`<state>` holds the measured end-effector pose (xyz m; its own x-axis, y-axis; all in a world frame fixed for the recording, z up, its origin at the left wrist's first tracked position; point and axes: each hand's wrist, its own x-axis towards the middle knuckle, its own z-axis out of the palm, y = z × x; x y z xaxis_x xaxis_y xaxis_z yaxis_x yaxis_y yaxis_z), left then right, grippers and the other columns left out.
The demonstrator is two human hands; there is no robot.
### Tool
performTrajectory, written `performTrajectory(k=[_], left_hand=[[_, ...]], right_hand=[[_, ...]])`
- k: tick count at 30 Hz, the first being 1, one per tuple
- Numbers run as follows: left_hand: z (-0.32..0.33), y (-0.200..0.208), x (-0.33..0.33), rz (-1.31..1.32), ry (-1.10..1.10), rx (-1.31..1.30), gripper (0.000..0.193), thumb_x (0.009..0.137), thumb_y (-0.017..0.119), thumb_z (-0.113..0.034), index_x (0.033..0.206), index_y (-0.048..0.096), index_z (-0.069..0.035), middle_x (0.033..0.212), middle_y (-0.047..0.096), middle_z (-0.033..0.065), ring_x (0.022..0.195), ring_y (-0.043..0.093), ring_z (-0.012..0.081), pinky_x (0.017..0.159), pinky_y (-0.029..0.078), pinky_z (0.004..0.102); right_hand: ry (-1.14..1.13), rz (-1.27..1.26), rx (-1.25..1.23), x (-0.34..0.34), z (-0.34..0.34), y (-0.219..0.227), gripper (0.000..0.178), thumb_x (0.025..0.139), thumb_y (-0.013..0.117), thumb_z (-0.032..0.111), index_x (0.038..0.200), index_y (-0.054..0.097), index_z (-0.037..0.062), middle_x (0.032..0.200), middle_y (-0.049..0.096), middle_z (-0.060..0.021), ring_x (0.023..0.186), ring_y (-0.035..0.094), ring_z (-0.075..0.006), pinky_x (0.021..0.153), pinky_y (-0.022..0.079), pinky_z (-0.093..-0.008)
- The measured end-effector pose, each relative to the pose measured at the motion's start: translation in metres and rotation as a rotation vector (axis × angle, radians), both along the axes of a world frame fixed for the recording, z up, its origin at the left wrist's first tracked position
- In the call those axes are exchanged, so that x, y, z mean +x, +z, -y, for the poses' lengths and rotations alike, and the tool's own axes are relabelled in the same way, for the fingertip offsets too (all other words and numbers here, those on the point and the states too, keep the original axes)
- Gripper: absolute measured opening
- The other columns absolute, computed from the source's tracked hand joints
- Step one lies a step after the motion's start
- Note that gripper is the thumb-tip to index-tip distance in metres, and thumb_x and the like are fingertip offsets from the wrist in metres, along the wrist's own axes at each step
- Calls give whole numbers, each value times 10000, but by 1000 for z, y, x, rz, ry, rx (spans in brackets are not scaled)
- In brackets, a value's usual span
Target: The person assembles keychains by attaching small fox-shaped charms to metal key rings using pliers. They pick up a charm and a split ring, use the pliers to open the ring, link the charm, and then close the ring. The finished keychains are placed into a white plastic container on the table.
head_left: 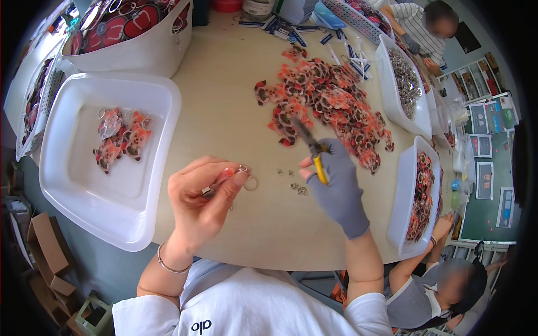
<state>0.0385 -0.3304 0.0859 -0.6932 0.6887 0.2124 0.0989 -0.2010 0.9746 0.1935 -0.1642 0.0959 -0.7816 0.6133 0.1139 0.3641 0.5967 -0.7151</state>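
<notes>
My left hand (197, 196), bare with a bracelet at the wrist, pinches a metal keyring (251, 183) between thumb and fingertips. A bit of reddish plastic shows among those fingers; the rest of it is hidden. In a grey fingerless-type glove, my right hand (339, 196) grips pliers (319, 162) with yellow and black handles, their dark jaws pointing up and left. Small metal links (298, 188) lie on the table between my hands. Beyond the pliers spreads a large pile of red and orange animal-shaped charms (330, 95).
At left, a white tray (165, 140) holds several charms with rings, below a bin (129, 61) of red pieces. On the right stand a box of metal parts (403, 84) and a box of charms (421, 196). Two people (428, 28) work along the right side.
</notes>
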Motion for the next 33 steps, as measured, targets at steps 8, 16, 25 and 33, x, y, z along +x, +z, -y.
performTrajectory(k=[8,16,25,33], left_hand=[[10,-14,-3,45,83,-6,16,818,687,43,823,684,58,711,603,64,575,510,73,483,368,211],[11,-19,-6,17,95,-32,18,810,689,38,823,685,49,683,592,52,576,505,81,493,360,226],[11,-17,-4,64,69,-45,16,815,678,40,825,685,49,675,589,53,575,517,86,490,368,231],[4,-23,12,-97,-41,-15,27,773,693,35,793,681,22,639,598,85,558,545,173,500,419,280]], right_hand=[[152,143,273,-27,36,-32,289,650,797,138,872,632,54,1090,529,-139,1001,512,-336,839,417,-448],[266,270,395,-42,42,-25,236,713,742,209,833,622,46,999,505,-130,955,481,-302,793,397,-413],[351,139,233,-36,28,-20,134,726,692,109,752,610,6,981,546,-150,956,511,-305,777,417,-406],[69,-10,-779,-18,15,29,164,852,601,95,979,612,-7,805,598,-71,812,541,-131,725,402,-258]])
